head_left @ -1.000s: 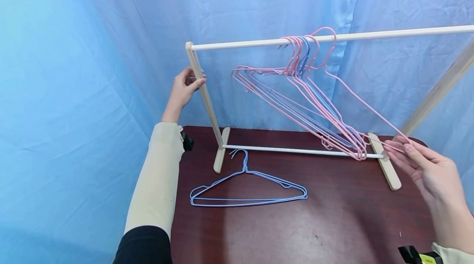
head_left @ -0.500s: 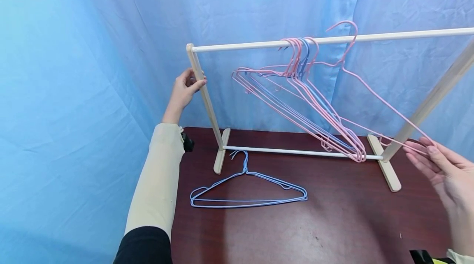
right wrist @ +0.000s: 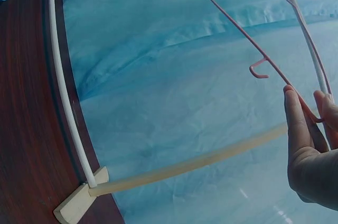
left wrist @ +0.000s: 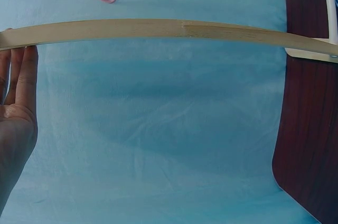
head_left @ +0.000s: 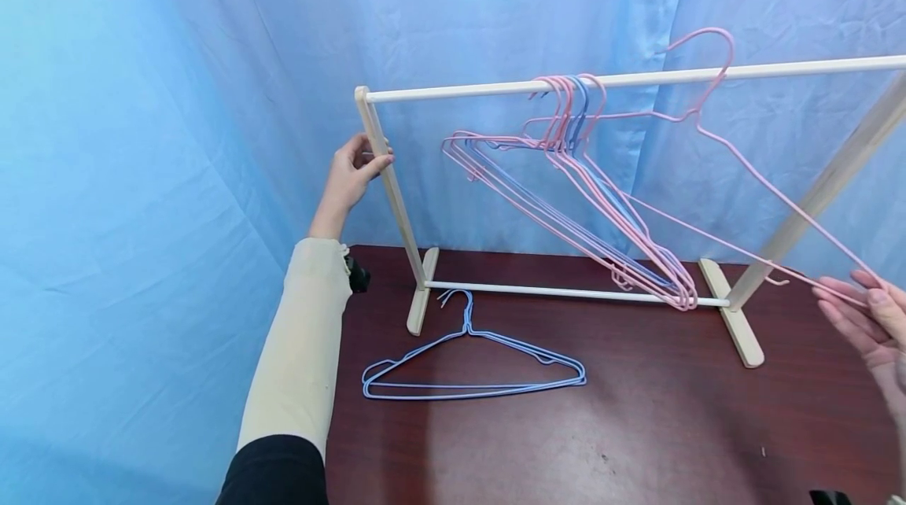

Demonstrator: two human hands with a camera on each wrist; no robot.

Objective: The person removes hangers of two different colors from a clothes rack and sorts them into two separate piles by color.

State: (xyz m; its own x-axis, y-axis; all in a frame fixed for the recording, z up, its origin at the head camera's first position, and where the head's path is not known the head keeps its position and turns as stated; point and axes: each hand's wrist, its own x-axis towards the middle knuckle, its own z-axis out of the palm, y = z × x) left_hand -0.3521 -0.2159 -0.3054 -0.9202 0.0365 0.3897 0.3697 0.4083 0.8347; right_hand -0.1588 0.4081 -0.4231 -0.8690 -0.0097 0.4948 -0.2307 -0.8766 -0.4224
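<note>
Right hand (head_left: 874,320) is cut off at the head view's edge; thumb and fingers pinch the pink hanger (head_left: 697,112) at its right corner; whether its hook clears the rail (head_left: 793,70) is unclear; left hand (head_left: 349,173), fingers partly hidden, pinches the left post (head_left: 398,206).

Creased blue curtain (head_left: 453,9) behind a dark reddish-brown table (head_left: 623,430)

Left hand (left wrist: 18,121) at left edge, fingers against wooden post (left wrist: 132,28) spanning upper frame. Pink hangers (left wrist: 110,1), partly visible, top left. Blue curtain (left wrist: 158,118) behind; dark table (left wrist: 311,129) right.
</note>
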